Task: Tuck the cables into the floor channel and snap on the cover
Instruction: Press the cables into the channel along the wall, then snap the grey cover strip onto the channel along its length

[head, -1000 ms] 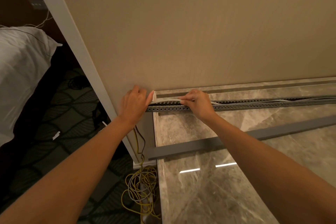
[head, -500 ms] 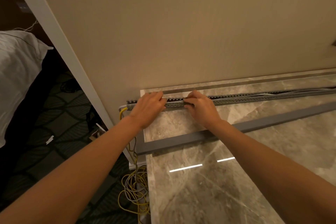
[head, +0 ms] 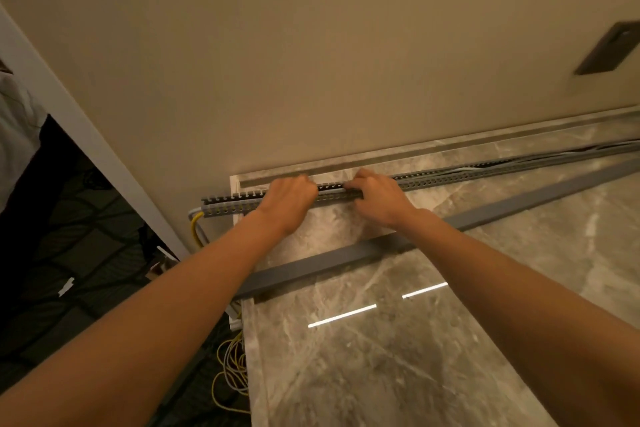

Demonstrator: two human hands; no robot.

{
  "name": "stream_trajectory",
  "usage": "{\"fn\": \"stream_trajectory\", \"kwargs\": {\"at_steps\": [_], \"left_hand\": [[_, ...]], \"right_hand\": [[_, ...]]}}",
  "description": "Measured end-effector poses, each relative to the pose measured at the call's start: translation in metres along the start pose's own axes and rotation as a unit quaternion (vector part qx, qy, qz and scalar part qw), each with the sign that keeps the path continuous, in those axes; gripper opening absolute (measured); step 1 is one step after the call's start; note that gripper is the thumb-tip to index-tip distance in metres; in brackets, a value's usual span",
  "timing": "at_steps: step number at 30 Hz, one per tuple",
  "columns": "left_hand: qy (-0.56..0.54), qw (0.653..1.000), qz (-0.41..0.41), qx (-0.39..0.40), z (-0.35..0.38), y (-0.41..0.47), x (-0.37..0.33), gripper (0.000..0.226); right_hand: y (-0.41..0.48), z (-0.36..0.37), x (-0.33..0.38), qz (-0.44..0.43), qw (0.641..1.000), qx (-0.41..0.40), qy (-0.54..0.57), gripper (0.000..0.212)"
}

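Cables (head: 460, 170), grey and yellow, are lying in the slotted channel (head: 450, 177) running across mid-frame along the wall (head: 311, 62). I am curling my left hand (head: 289, 199) and right hand (head: 377, 196) over the channel, pressing down; whether they are gripping it I cannot tell. The cover (head: 433, 232) is waiting just below, unfitted. Risk: the loop bulging at centre left (head: 197, 222) may be blocking the cover from snapping shut.
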State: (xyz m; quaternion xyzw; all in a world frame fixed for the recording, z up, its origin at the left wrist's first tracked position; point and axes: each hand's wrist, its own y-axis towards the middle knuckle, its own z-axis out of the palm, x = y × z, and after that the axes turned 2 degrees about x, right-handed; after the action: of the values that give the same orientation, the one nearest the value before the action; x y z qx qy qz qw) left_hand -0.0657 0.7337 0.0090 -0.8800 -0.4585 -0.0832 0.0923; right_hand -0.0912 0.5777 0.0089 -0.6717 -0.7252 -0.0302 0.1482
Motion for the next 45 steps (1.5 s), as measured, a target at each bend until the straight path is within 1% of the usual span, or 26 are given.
{"fn": "stream_trajectory", "kwargs": {"at_steps": [5,7,8,10,12,13,16,20,24,28,32,34,37,39,40,43,45], "left_hand": [[-0.030,0.998,-0.034,0.044,-0.007,0.004,-0.008,0.022],[-0.047,0.997,-0.040,0.047,-0.013,0.005,-0.008,0.022],[-0.051,0.997,-0.044,0.047,-0.017,0.006,-0.009,0.023],[-0.053,0.997,-0.047,0.044,-0.027,0.008,-0.016,0.026],[-0.057,0.997,-0.037,0.023,-0.036,0.014,-0.033,0.027],[-0.063,0.998,-0.028,0.015,-0.039,0.016,-0.043,0.026],[-0.124,0.992,-0.004,0.017,-0.049,0.027,-0.087,0.024],[-0.200,0.977,0.042,0.064,-0.053,0.043,-0.146,0.029],[-0.233,0.967,0.058,0.085,-0.051,0.069,-0.209,0.034],[-0.239,0.969,0.020,0.065,-0.054,0.100,-0.265,0.040],[-0.262,0.964,-0.033,0.045,-0.060,0.131,-0.305,0.042],[-0.269,0.960,-0.057,0.059,-0.065,0.144,-0.314,0.040],[-0.265,0.953,-0.089,0.117,-0.083,0.160,-0.320,0.042],[-0.258,0.948,-0.110,0.151,-0.093,0.167,-0.322,0.045],[-0.248,0.949,-0.116,0.154,-0.095,0.171,-0.325,0.043],[-0.238,0.956,-0.113,0.130,-0.100,0.182,-0.337,0.037],[-0.258,0.953,-0.103,0.120,-0.101,0.190,-0.346,0.035]], "right_hand": [[0.010,-0.007,0.007,0.035,0.998,0.055,-0.011,0.029],[0.007,-0.013,0.006,0.048,0.995,0.078,0.040,0.031],[0.004,-0.016,0.001,0.052,0.992,0.074,0.087,0.036],[-0.012,-0.021,-0.015,0.072,0.981,0.026,0.180,0.043],[-0.028,-0.025,-0.041,0.111,0.967,-0.033,0.228,0.044],[-0.035,-0.025,-0.055,0.130,0.962,-0.045,0.235,0.044],[-0.058,-0.029,-0.095,0.169,0.962,-0.033,0.210,0.044],[-0.080,-0.028,-0.148,0.207,0.967,-0.026,0.146,0.041],[-0.095,-0.028,-0.205,0.194,0.979,-0.017,0.065,0.042],[-0.094,-0.033,-0.260,0.155,0.988,-0.009,0.018,0.047],[-0.091,-0.036,-0.324,0.123,0.991,-0.015,-0.048,0.045],[-0.092,-0.043,-0.352,0.123,0.988,-0.011,-0.091,0.044],[-0.092,-0.056,-0.385,0.126,0.983,-0.007,-0.132,0.042],[-0.087,-0.061,-0.396,0.120,0.983,-0.010,-0.139,0.039],[-0.084,-0.064,-0.399,0.112,0.984,-0.014,-0.139,0.037],[-0.074,-0.072,-0.403,0.079,0.989,-0.033,-0.119,0.028],[-0.068,-0.076,-0.400,0.052,0.994,-0.016,-0.091,0.023]]}}
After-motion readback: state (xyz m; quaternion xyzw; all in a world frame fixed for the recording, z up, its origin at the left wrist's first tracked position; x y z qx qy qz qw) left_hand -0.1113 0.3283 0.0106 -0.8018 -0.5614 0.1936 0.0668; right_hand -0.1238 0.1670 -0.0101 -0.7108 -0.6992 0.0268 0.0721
